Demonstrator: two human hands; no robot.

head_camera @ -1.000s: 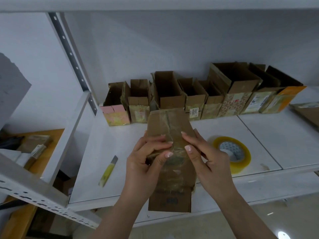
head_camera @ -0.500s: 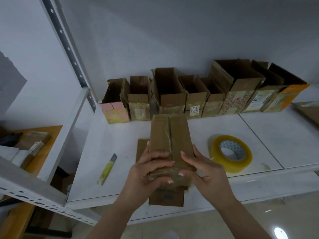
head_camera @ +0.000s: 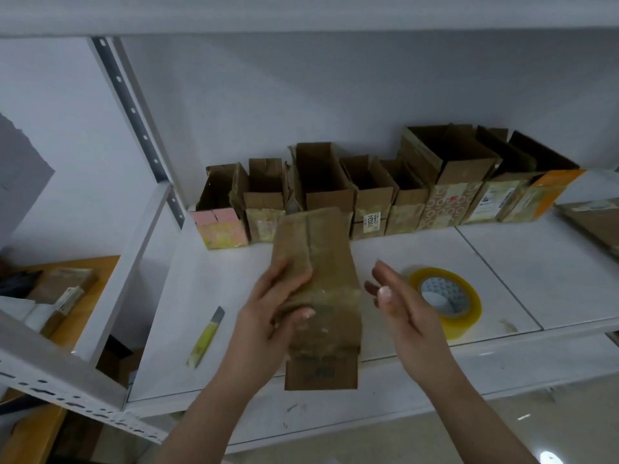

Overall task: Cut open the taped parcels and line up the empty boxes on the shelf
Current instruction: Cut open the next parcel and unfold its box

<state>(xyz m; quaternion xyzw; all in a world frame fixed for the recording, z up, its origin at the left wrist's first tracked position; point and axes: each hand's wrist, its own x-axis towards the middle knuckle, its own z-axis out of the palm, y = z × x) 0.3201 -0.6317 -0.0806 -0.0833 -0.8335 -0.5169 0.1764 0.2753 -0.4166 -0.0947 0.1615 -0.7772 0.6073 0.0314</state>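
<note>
Left hand (head_camera: 268, 316) has its fingers wrapped round the taped box (head_camera: 318, 289) above the shelf (head_camera: 502, 262) front, right hand (head_camera: 402, 306) hovering open and empty (knife (head_camera: 206, 336) lies off left), so I'd steady it flat before slicing the seam.

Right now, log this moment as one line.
left hand: holds taped parcel | right hand: open, off parcel | knife: on shelf, untouched

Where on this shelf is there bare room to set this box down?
Bare patches: between the utility knife and the left upright; right of the tape roll, toward the shelf edge. Crowded: the row of open boxes along the back.
</note>
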